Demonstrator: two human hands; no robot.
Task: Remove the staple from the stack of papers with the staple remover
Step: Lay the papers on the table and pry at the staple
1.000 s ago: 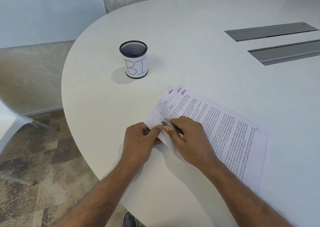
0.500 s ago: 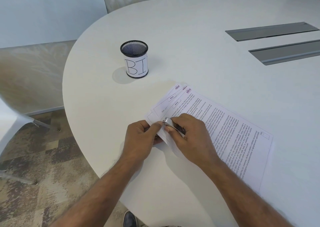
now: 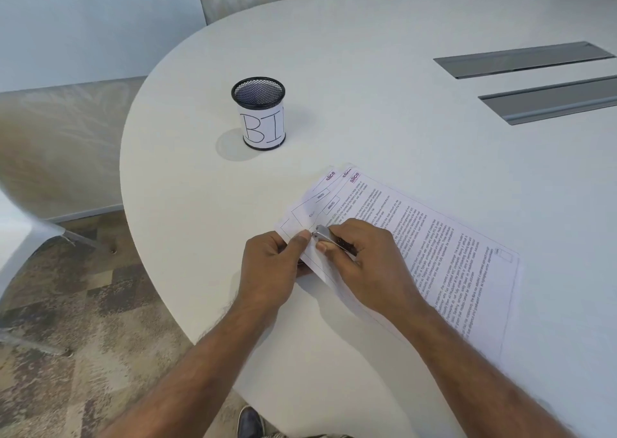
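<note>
Compared with the earlier frame, the stack of papers (image 3: 417,247) has rotated slightly; both hands remain at its left corner, near the table's (image 3: 367,87) rounded left edge. Left hand (image 3: 272,267) pinches that corner; right hand (image 3: 364,264) is clamped on the staple remover (image 3: 325,235). Mesh cup (image 3: 260,112) stands well apart.

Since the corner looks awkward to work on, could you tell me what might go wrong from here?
The left hand pinches only the corner of the stack of papers, so a hard pull with the staple remover in the right hand might tear it. The remover's tip sits right by the left thumb and could nick it. The fanned sheets may slip further.
</note>
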